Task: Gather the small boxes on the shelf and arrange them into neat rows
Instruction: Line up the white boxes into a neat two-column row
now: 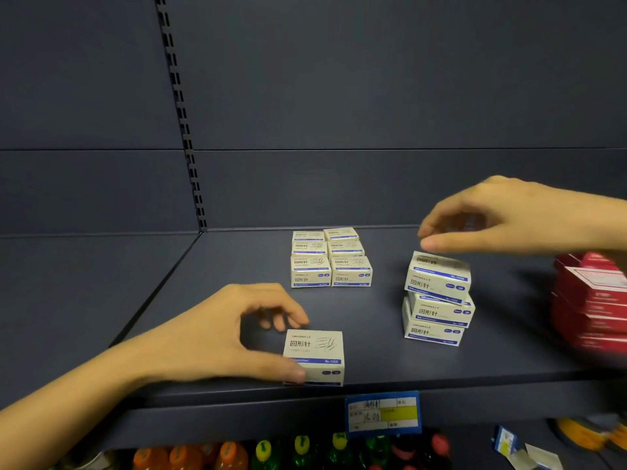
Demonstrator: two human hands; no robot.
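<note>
Small white-and-blue paper-clip boxes lie on the dark shelf (210,300). A neat block of them (330,262) stands at the back, two columns wide. Near the front edge sits a single box (315,354); my left hand (234,330) clasps its left side, thumb on the front corner, fingers at the back edge. To the right is a loose stack of three boxes (437,300), its top box tilted. My right hand (509,215) hovers just above that stack with curved fingers and nothing in them.
A pile of red boxes (590,300) stands at the shelf's right end, close to the stack. A blue price tag (383,415) hangs on the front rail. Bottles with coloured caps (264,452) fill the shelf below. A slotted upright (183,123) runs up the back panel.
</note>
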